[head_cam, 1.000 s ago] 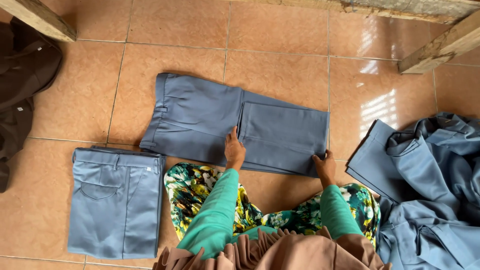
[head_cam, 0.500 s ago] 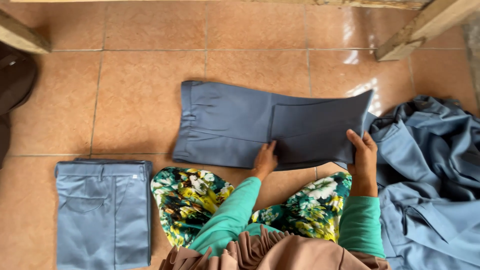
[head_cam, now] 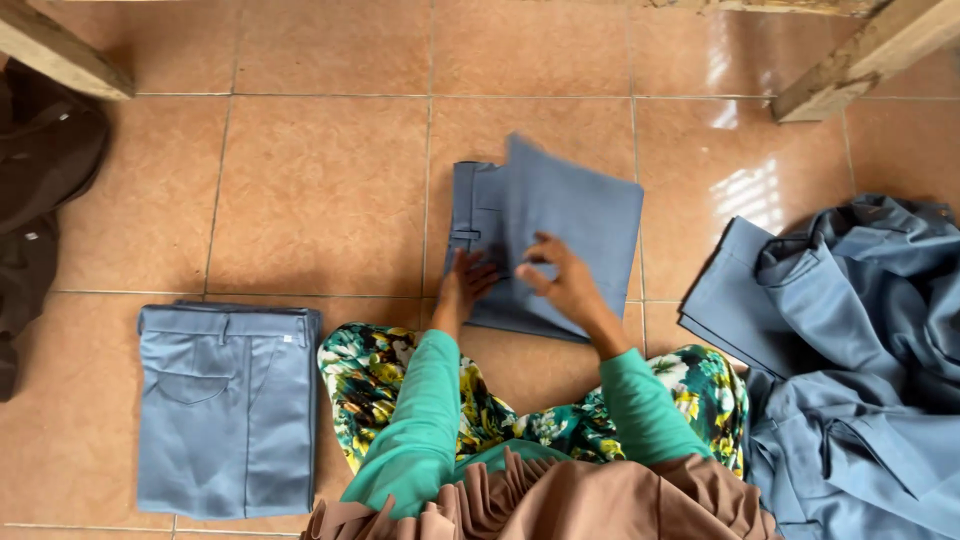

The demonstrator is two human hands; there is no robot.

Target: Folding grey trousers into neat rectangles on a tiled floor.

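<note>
Since half a second ago, the grey-blue trousers (head_cam: 560,230) have been folded one more time: before they lay long across the tiles, and now they make a compact, nearly square packet on the floor in front of the person's knees, with the waistband and a belt loop showing at the left edge. Both hands have come closer together on this packet.

The left hand (head_cam: 468,283) lies flat on the lower left part of the cloth, fingers spread and pointing away from the body; it presses and does not grasp. The right hand (head_cam: 558,275) is bent at the wrist and turned inward, its fingers reaching to the left over the top layer. The fingertips touch the fabric, but I cannot tell if they pinch it or only press it. Both forearms are in green sleeves and come up from a lap covered by flowered cloth (head_cam: 380,400).

To the left, near the knee, a folded pair of trousers (head_cam: 228,410) of the same colour lies flat. To the right, a loose pile of grey-blue clothes (head_cam: 860,370) is heaped, well apart from the hands. Dark garments (head_cam: 40,190) lie at the far left edge, and wooden beams (head_cam: 870,50) cross the upper corners. Nothing lies between the hands and the packet.
</note>
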